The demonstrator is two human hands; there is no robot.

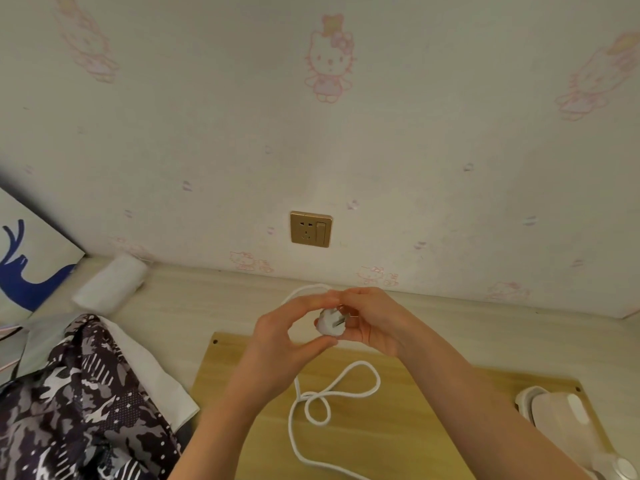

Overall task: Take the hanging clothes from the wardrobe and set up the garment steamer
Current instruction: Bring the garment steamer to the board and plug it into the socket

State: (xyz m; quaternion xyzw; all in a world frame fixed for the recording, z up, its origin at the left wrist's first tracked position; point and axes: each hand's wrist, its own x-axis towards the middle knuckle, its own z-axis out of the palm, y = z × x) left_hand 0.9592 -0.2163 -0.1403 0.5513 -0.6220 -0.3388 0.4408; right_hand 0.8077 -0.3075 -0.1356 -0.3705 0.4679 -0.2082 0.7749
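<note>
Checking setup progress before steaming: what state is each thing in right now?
plug: unplugged, held by left hand and right hand
wall socket: empty
cord: loose loops on board
steamer: lying on board, right edge
patterned garment: lying crumpled at left

Two bare forearms reach forward and meet below the wall socket (310, 229); left hand (289, 341) and right hand (375, 323), fingers curled, hold a white plug (328, 325) between them.
</note>
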